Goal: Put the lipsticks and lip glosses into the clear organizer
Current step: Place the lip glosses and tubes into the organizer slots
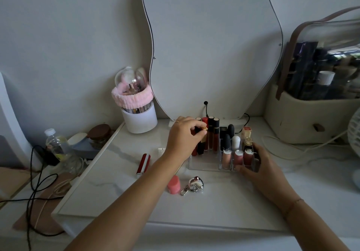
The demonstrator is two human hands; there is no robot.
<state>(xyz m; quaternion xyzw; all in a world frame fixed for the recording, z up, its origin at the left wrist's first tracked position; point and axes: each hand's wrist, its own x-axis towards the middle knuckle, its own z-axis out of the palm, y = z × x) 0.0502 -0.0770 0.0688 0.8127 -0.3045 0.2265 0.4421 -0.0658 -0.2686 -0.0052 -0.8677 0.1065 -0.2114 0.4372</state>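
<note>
Tabletop (pixel 224 202): lipstick (pixel 202 140) in left grip (pixel 184 138)

The room is dim and grey, lit softly from the right side, where the clear bag (pixel 329 59) catches pale streaks of glare across its plastic. No hard shadows fall; only faint, soft ones sit under the hands and along the marble bench (pixel 214 202). The wall (pixel 58 36) looks flat and slightly grainy. The wide lens bends things toward the edges: the mirror (pixel 212 46) outline bows, and the bench front curves. The centre is fairly sharp, while the far right edge, the bag and the white fan (pixel 355 131) are smeared and soft.
</note>
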